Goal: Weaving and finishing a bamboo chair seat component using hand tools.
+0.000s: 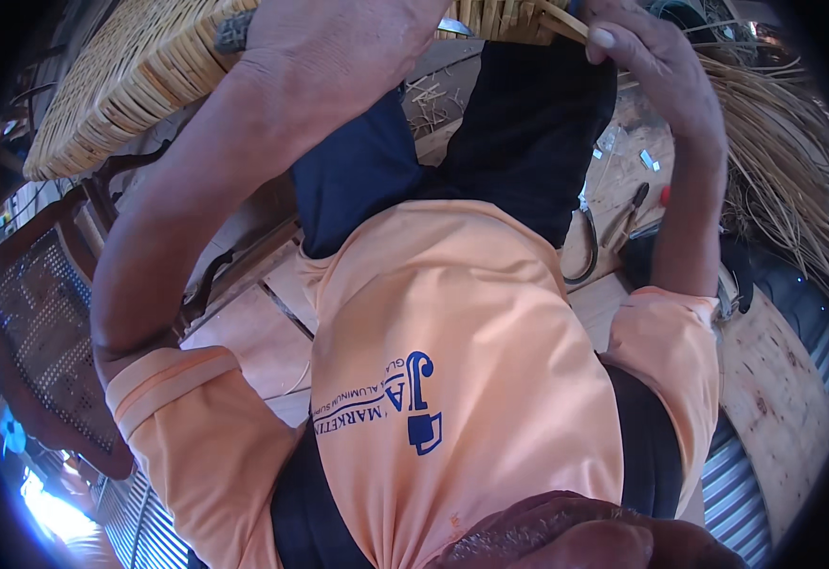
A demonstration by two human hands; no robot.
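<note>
A woven wicker piece (139, 81) with a thick rounded edge fills the upper left, beside my left forearm. My left hand (348, 43) reaches over it at the top edge; its fingers run out of the picture, so their grip is hidden. At the top right, my right hand (647, 52) is closed, with the thumb against a flat rattan strip (563, 19). That strip slants up and left toward more upright wicker (495, 17) between the hands. Both hands are above my dark-trousered legs.
A large bundle of loose rattan strips (775, 142) lies at the right. Near my right forearm are a dark-handled tool (635, 201) and a curved black thing (587, 251). A cane-mesh chair (49, 322) stands left, a wooden board (780, 408) lower right. Scraps (429, 100) litter the floor.
</note>
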